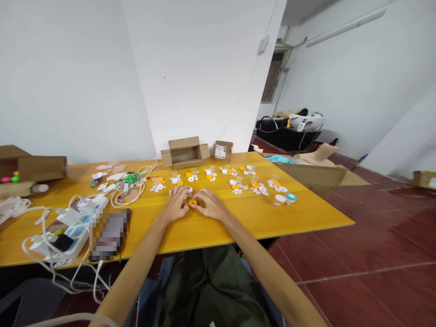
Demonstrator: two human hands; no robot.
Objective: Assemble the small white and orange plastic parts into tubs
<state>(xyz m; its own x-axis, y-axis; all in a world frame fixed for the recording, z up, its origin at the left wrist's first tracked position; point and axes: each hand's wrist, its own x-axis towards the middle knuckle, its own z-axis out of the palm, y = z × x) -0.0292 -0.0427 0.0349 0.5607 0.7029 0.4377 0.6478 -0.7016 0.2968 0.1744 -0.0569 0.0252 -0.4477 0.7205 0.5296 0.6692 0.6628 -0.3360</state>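
Both my hands rest on the yellow table [238,218], fingertips meeting around a small orange ring-shaped part [192,203]. My left hand [176,203] curls in from the left and my right hand [210,204] from the right, each pinching at the ring. A small white piece [189,190] lies just beyond my left fingers. Further back sit rows of small white, orange and clear plastic parts [238,184].
An open cardboard box [185,151] and a smaller box [222,150] stand at the table's far edge. White cables, chargers and a phone [109,234] clutter the left side. Small round caps [285,198] lie to the right. A large carton [32,169] stands far left.
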